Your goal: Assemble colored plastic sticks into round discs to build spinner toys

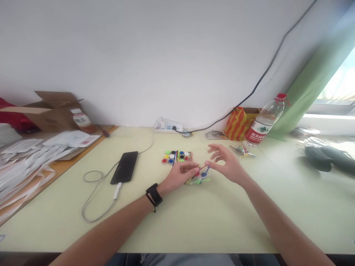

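Observation:
My left hand (184, 172), with a dark watch on its wrist, pinches a thin red stick (202, 167) between thumb and fingers. My right hand (222, 162) is to the right of it, its fingers spread and its thumb near the tip of the red stick. Below the hands lies a small group of coloured pieces (204, 178), with blue, green and white parts; my left hand partly covers it. Just behind my left hand sit small round pots (167, 156) with coloured lids in rows, beside several thin coloured sticks.
A black phone (124, 167) with a white cable lies on the table (155, 229) to the left. White strips and papers cover the far left. At the back stand a power strip (168, 126), a striped bag (235, 123) and a large bottle (264, 122).

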Demonstrator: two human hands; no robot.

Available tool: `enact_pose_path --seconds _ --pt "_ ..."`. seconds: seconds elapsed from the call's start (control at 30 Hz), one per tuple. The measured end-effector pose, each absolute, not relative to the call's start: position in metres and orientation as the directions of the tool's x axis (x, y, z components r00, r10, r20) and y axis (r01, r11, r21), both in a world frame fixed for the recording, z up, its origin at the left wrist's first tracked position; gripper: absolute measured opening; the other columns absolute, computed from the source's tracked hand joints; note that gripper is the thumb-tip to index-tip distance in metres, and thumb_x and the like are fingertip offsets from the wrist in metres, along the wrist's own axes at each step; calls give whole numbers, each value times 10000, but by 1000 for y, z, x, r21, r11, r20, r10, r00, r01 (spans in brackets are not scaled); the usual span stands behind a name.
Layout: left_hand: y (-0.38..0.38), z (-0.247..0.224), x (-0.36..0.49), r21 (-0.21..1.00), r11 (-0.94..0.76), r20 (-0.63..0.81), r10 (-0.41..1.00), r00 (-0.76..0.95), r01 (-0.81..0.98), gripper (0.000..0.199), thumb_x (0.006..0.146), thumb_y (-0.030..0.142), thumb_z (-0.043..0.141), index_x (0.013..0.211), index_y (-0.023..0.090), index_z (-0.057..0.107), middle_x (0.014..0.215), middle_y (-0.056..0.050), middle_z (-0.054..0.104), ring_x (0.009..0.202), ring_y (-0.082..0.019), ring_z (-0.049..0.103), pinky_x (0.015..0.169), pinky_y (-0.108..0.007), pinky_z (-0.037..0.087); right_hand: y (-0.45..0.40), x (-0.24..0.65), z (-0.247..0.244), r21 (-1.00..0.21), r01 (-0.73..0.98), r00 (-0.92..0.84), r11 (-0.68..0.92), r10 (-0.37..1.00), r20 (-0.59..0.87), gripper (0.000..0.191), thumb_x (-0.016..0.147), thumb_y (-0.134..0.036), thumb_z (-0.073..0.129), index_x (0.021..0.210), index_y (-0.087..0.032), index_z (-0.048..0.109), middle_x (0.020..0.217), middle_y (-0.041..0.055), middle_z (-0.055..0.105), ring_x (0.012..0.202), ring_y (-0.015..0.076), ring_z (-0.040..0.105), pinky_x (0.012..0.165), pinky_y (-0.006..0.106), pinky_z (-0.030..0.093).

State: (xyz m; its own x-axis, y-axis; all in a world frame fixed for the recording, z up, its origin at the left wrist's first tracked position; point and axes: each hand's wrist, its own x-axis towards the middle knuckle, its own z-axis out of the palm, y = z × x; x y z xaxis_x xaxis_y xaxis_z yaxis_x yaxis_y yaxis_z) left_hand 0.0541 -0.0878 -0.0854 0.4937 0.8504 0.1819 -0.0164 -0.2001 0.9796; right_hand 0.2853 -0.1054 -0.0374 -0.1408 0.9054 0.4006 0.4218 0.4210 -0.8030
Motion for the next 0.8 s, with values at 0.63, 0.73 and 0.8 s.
enact_pose_path --seconds 0.63,0.73,0.8 --pt "-78 -80 51 909 -415 372 846 382 36 261 938 417 709 886 187 822 808 -43 642 808 -166 558 752 -296 472 -111 256 -71 -988 -88 -166 130 976 144 371 709 -400 893 969 -214 705 920 42 728 936 221 662 808 343 535" --pt "-82 -82 52 890 -456 402 813 422 30 242 970 392 672 940 218 839 800 -35 584 816 -166 523 751 -300 438 -116 245 -69 -985 -157 -132 66 988 87 478 667 -351 891 1074 -233 669 846 15 733 848 205 660 777 340 525" --pt "-85 -83 54 890 -455 401 804 439 22 234 976 388 665 988 235 842 818 -36 575 822 -167 523 746 -301 429 -119 237 -69 -984 -175 -74 37 996 51 487 664 -329 857 1093 -228 650 784 -3 718 796 190 644 751 324 506"
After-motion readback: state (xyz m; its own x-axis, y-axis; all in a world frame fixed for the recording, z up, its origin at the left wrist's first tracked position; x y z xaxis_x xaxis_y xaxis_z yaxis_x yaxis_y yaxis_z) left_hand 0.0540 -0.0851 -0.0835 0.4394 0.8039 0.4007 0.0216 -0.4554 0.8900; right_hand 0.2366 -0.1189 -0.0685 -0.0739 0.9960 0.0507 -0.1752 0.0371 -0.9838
